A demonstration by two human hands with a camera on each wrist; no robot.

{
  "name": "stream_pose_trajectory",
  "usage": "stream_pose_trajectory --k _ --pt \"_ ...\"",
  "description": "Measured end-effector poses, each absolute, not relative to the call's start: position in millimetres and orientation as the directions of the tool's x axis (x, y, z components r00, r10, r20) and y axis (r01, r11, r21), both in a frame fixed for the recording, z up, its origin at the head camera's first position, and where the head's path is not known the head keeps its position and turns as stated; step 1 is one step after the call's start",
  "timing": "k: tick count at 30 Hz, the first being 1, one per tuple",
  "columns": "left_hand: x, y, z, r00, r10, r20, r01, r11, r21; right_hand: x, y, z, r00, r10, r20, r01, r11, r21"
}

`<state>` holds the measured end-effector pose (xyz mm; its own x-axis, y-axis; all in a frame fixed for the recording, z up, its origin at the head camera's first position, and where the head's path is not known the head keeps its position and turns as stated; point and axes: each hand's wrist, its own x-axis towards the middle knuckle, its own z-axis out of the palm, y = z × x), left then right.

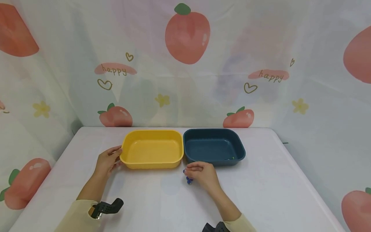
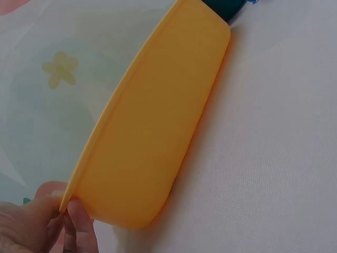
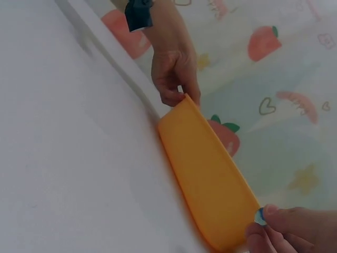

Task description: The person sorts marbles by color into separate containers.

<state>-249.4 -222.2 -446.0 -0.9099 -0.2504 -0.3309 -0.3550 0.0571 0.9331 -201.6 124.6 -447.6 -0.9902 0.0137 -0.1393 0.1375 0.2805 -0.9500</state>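
While the left hand (image 1: 105, 162) pinches the yellow tub (image 1: 153, 165), the right hand (image 1: 204, 175), pinching a blue bit (image 3: 259, 216), should squeeze softly.

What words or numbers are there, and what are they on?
"happy" on the left pink patch of the backdrop, head view.
"happy" on the right pink patch, same view.
The right wrist view's patch writing is too blurred to read.
No lettering shows on the yellow tray or blue tray.

Rim to rim, the yellow tub (image 1: 150, 166) and the blue tub (image 1: 208, 135) leave us no visible passage between; the right hand (image 1: 204, 177) blocks the latter's near left corner, while we find open table (image 1: 275, 180) rightward.
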Motion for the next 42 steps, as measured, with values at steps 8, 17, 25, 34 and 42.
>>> stream_pose_trajectory --k 8,17,25,34,42 --pt "-250.6 -225.3 -447.7 -0.914 -0.246 -0.324 -0.345 0.049 0.937 -208.4 115.5 -437.1 -0.988 0.003 -0.154 0.149 0.259 -0.954" --pt "-250.5 -224.3 -447.6 -0.917 -0.235 -0.321 -0.339 0.036 0.94 -216.3 110.5 -432.2 -0.993 -0.008 -0.119 0.113 0.257 -0.96" --pt "-250.8 -223.6 -447.2 -0.912 -0.248 -0.326 -0.349 0.053 0.935 -226.0 102.2 -426.8 -0.993 -0.035 -0.114 0.103 0.222 -0.97" --pt "-250.5 -223.4 -447.9 -0.908 -0.249 -0.337 -0.362 0.059 0.93 -233.6 92.3 -426.2 -0.996 -0.046 -0.077 0.065 0.231 -0.971" --pt "-250.8 -223.3 -447.0 -0.907 -0.252 -0.337 -0.362 0.055 0.931 -238.7 87.0 -426.4 -0.996 -0.037 -0.083 0.073 0.222 -0.972"
